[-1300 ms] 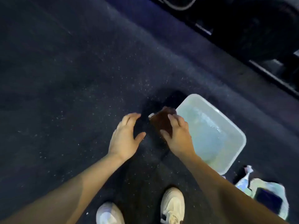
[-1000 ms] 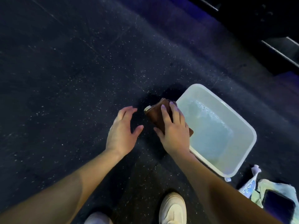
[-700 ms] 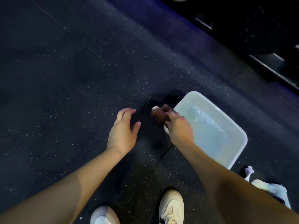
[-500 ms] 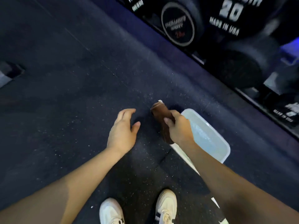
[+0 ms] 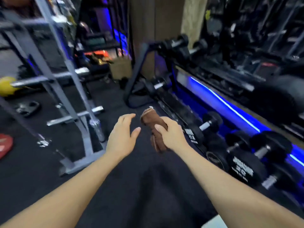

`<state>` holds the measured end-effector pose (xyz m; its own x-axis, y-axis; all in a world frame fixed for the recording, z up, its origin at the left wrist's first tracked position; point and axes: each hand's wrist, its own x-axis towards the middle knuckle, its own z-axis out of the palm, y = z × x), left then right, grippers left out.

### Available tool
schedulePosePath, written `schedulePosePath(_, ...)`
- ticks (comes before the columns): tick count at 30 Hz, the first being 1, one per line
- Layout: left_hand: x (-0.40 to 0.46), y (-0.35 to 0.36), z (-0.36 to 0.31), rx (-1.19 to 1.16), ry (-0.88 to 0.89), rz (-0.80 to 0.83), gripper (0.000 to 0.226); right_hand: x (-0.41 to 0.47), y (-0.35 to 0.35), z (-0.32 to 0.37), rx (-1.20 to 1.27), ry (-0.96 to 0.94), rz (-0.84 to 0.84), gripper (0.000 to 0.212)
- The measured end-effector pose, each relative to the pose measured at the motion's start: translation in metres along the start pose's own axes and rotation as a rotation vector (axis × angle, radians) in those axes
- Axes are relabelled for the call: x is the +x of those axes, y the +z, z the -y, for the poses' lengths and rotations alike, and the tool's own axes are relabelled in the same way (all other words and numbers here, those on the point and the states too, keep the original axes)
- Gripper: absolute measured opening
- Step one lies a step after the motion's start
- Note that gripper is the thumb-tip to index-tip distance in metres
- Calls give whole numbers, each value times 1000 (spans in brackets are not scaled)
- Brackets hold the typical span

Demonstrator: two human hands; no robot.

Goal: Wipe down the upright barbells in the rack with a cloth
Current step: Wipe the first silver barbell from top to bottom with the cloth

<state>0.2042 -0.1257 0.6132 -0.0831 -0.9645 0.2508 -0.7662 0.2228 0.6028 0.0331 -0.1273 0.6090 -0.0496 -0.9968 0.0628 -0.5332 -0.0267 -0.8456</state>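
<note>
My right hand (image 5: 171, 135) grips a rolled brown cloth (image 5: 150, 120), with its ends sticking out above and below my fist. Just left of it, my left hand (image 5: 122, 135) hovers open and holds nothing, its fingers spread toward the cloth without touching it. A grey metal rack (image 5: 70, 89) with horizontal pegs stands at the left. No upright barbell can be made out in the blurred view.
A dumbbell rack (image 5: 213, 129) with black dumbbells and a blue light strip (image 5: 227, 106) runs along the right. A yellow ball (image 5: 6, 86) and a red plate (image 5: 5, 145) lie at the far left. Dark rubber floor (image 5: 131, 186) stretches ahead. A pale tub corner (image 5: 213, 222) shows at the bottom edge.
My view has swung up from the floor and water tub to the gym. My right hand lifted the cloth away from the tub. My left hand stayed open beside it.
</note>
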Motion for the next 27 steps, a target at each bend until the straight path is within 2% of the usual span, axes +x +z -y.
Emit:
schedulePosePath(6,30,-216,13,53,61,-214,48,35,37,216,116,-233,-12,15)
schedulePosePath(9,38,-314,37,103,111,-297,48,48,74,312,304,-278,-61,6)
schedulePosePath(14,54,-459,69,189,139,-416,51,61,122,452,509,-356,-72,10)
schedulePosePath(19,92,-564,76,201,201,-515,51,93,149,562,560,-460,-70,12)
schedulePosePath(27,174,-675,74,275,282,-691,51,181,158,695,572,-668,-153,23)
